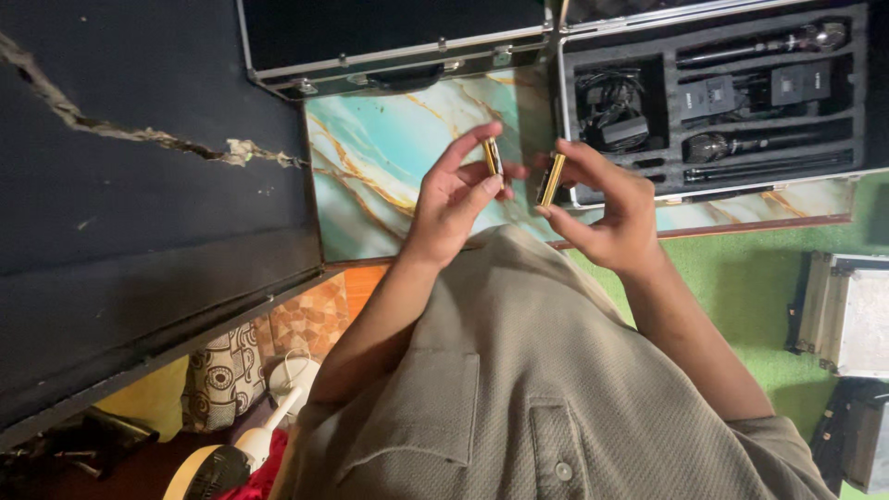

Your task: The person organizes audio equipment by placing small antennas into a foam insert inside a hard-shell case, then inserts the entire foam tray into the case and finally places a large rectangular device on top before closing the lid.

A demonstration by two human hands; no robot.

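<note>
— Where do the batteries sit in the fingers?

— The left hand (454,199) pinches one gold-and-black battery (492,156) between thumb and forefinger, clamped on its sides, so it stands nearly upright at the hand's 1 o'clock. The right hand (607,208) clamps a second battery (551,180) the same way, at its 10 o'clock, tilted a little. The two batteries are near each other but apart.

— How do they look?

— Slim cylinders, shiny gold with a dark band; any print is too small to tell.

— And what lies around?

— Below the hands is a surface (380,157) with a turquoise marble pattern and gold veins. At 1 o'clock from the right hand an open case (857,93) with a metal rim holds black foam with cut-outs: microphones (759,43), small black boxes, coiled cable. At 12 o'clock from the left hand sits another metal-edged case (389,37), dark inside. At 3 o'clock, on the green floor (741,268), stands a silver case (847,315).
</note>
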